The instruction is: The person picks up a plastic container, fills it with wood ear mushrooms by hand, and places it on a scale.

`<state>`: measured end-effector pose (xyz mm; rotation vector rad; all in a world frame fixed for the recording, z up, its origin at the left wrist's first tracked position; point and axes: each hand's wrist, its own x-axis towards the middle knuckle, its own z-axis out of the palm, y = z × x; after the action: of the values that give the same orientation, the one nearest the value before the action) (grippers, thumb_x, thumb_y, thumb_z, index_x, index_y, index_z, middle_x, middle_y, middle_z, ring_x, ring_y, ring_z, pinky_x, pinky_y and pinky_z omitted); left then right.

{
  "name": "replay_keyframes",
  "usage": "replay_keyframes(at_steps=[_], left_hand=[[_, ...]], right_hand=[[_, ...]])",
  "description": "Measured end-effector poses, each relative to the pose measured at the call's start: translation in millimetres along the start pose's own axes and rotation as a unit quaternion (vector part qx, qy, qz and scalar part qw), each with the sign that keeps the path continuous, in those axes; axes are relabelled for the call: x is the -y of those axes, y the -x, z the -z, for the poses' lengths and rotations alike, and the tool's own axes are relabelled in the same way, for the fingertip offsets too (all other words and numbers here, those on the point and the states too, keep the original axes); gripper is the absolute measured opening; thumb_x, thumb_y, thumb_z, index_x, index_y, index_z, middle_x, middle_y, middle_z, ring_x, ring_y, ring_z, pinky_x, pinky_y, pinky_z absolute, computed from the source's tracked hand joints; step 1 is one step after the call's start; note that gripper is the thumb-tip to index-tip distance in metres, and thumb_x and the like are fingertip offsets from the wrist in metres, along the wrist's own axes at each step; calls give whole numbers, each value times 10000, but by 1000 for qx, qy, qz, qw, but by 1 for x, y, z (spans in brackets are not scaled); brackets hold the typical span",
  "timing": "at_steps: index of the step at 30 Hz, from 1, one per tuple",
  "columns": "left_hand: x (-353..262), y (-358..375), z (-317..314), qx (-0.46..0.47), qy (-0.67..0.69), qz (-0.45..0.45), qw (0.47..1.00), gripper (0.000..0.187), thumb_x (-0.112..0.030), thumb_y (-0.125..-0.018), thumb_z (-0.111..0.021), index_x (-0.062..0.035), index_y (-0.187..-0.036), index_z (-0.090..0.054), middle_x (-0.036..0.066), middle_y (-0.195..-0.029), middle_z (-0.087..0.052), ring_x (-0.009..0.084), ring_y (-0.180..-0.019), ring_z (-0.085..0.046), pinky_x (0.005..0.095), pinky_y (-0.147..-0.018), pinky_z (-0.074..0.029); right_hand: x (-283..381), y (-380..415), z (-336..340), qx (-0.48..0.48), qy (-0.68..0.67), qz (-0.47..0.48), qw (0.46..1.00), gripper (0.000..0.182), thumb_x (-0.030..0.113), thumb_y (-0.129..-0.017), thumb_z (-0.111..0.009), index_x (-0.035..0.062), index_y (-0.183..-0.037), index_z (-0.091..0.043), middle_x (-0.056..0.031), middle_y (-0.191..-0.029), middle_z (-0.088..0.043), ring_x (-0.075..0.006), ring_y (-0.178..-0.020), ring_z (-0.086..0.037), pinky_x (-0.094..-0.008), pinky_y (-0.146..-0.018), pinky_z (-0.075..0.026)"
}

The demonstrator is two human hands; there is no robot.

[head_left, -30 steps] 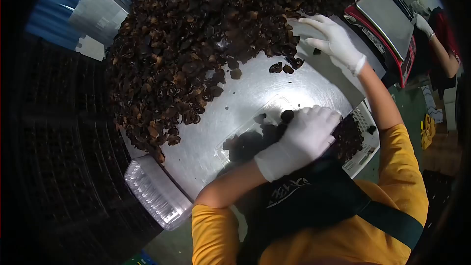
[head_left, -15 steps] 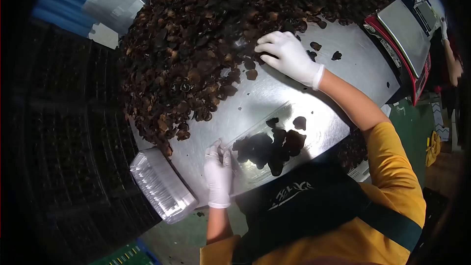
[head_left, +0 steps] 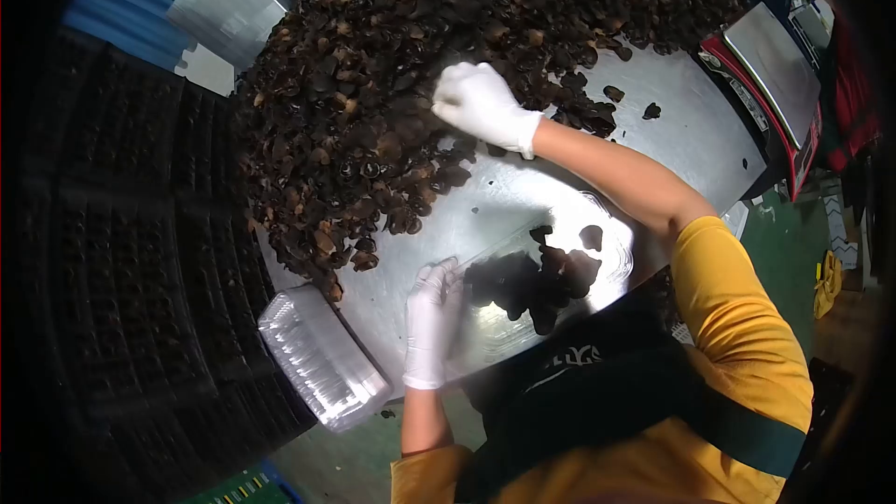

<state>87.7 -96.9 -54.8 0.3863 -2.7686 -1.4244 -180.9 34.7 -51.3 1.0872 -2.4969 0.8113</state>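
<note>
A large heap of dark dried fungus pieces [head_left: 392,65] covers the far part of a shiny metal table [head_left: 691,121]. My right hand [head_left: 481,103], in a white glove, is curled into the near edge of the heap, closed around some pieces. A clear plastic tray [head_left: 560,285] lies on the table in front of me with a small clump of the dark pieces in it. My left hand [head_left: 431,322], also gloved, rests flat against the tray's left end, fingers on its rim.
A stack of empty clear trays [head_left: 317,369] sits at the table's near left corner. A red scale with a metal platform [head_left: 770,65] stands at the right. A white perforated crate [head_left: 733,219] shows beside my right arm. Dark stacked crates fill the left side.
My right hand has moved left and deeper into the heap and closed on pieces. My left hand left the tray's middle a second ago and now holds its left end.
</note>
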Motion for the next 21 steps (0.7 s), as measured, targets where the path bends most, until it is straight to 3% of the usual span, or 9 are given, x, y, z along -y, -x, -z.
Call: replay_keyframes(at_steps=[2,3,5,6,8,11,16,19,21], left_hand=[[-6,-2,11,0,-32,-33,999,235,27,-890,-611,-2,-1119,-654,74,-945,-603,156,-885,-616,264,-786,-491],[-7,-4,17,-17,-33,-39,999,269,-2,-872,-627,-18,-1139,-653,98,-953,-611,192,-878,-622,291,-781,-498],[-15,-14,31,-31,-63,-33,997,296,-60,-860,-643,-26,-1155,-652,128,-975,-624,244,-864,-624,328,-776,-506],[-19,-23,34,-46,-76,-64,994,289,-67,-862,-641,-24,-1148,-652,130,-984,-626,253,-867,-626,333,-783,-508],[-22,-48,31,-84,-85,-135,984,269,-69,-857,-636,-23,-1122,-655,132,-998,-630,273,-885,-629,346,-805,-511],[-33,-94,15,-116,-105,-240,958,234,-46,-823,-640,-29,-1055,-662,128,-1012,-636,304,-930,-627,372,-839,-510],[-50,-141,-23,-34,-159,-325,932,263,-94,-773,-694,-63,-1034,-676,105,-971,-635,295,-939,-618,390,-821,-512],[-53,-154,-56,-7,-204,-296,933,310,-128,-761,-716,-62,-1060,-666,125,-976,-651,315,-937,-626,404,-816,-509],[-49,-159,-67,-21,-240,-274,931,337,-136,-757,-725,-62,-1078,-657,138,-992,-665,336,-937,-630,420,-817,-503]], right_hand=[[-4,18,31,-38,-202,-28,978,163,169,-836,-639,11,-797,-651,-83,-830,-640,-264,-839,-614,-371,-783,-494],[-4,33,59,-4,-233,-36,972,158,150,-836,-646,5,-778,-620,-82,-811,-623,-242,-836,-608,-351,-787,-487],[-4,72,116,42,-209,2,977,155,162,-802,-634,25,-732,-622,-92,-754,-583,-247,-728,-584,-370,-699,-487],[-6,95,142,69,-120,12,990,165,154,-788,-650,26,-701,-594,-84,-717,-554,-244,-703,-564,-367,-674,-474],[1,128,200,179,-73,-67,979,169,145,-781,-679,31,-686,-597,-88,-681,-552,-256,-682,-562,-365,-681,-475],[-18,184,237,223,69,-100,967,104,145,-752,-722,58,-809,-724,-137,-747,-639,-305,-762,-637,-404,-732,-487],[-38,247,234,159,193,-215,944,133,169,-762,-729,42,-795,-713,-141,-746,-642,-325,-761,-631,-405,-716,-486],[-9,230,221,151,104,-317,931,185,218,-788,-731,36,-819,-717,-144,-769,-654,-334,-737,-632,-409,-689,-493],[-7,224,200,87,35,-226,970,235,268,-803,-732,50,-891,-733,-137,-813,-677,-322,-750,-651,-388,-690,-511]])
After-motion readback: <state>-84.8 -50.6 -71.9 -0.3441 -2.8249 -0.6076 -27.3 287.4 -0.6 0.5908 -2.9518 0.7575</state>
